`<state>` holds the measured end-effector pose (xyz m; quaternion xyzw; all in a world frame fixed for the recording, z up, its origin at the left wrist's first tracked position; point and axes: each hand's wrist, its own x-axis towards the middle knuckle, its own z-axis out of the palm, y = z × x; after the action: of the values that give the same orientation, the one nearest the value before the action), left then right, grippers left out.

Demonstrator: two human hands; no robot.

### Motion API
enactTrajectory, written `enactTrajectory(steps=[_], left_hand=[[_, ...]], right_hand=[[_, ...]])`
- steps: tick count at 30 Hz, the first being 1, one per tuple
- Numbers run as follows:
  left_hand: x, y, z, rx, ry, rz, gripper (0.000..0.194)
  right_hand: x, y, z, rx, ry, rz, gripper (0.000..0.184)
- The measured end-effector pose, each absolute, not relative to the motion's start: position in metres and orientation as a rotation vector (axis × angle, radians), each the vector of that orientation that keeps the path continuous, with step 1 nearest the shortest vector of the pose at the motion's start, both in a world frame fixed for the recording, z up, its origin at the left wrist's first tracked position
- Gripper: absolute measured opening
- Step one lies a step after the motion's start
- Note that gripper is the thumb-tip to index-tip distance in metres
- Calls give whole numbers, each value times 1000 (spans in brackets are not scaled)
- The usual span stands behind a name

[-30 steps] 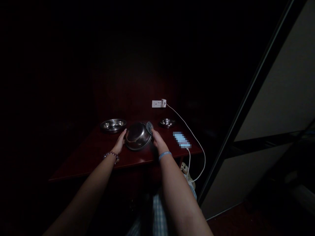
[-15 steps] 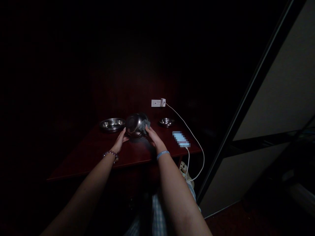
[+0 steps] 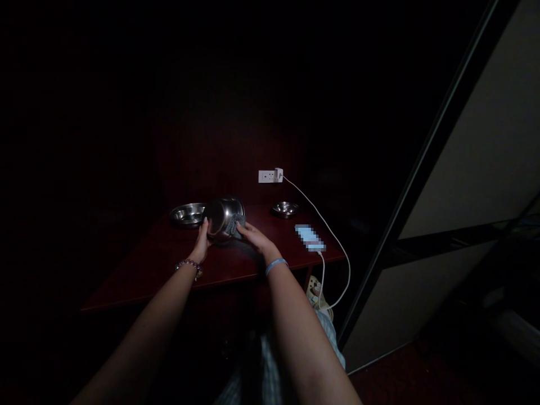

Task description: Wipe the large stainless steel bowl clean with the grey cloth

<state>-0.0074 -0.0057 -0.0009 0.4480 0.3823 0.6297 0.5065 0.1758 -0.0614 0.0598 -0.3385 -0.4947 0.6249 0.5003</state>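
A steel bowl [image 3: 221,215] is tipped on its side above the dark red table [image 3: 169,264], its bottom toward me. My left hand [image 3: 201,243] grips the bowl's left rim. My right hand [image 3: 252,236] presses a grey cloth [image 3: 234,224] against the bowl's right side, fingers closed on the cloth. A beaded bracelet is on my left wrist, a blue band on my right.
A shallow steel plate [image 3: 185,214] lies behind the bowl on the left, a small steel dish [image 3: 285,209] at the back right. A phone [image 3: 310,237] lies near the right edge, its white cable [image 3: 337,247] running to a wall socket [image 3: 270,176]. A pale panel [image 3: 476,169] stands at right.
The bowl has turned over and moved left and away, from facing me to bottom toward me. My right hand with the cloth slid from its right rim onto its outer side.
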Motion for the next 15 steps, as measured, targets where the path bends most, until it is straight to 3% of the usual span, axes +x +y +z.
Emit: enactTrajectory(steps=[15], left_hand=[[-6, -7, -2, 1081, 971, 1535, 52]], right_hand=[[198, -37, 56, -1035, -910, 1331, 33]])
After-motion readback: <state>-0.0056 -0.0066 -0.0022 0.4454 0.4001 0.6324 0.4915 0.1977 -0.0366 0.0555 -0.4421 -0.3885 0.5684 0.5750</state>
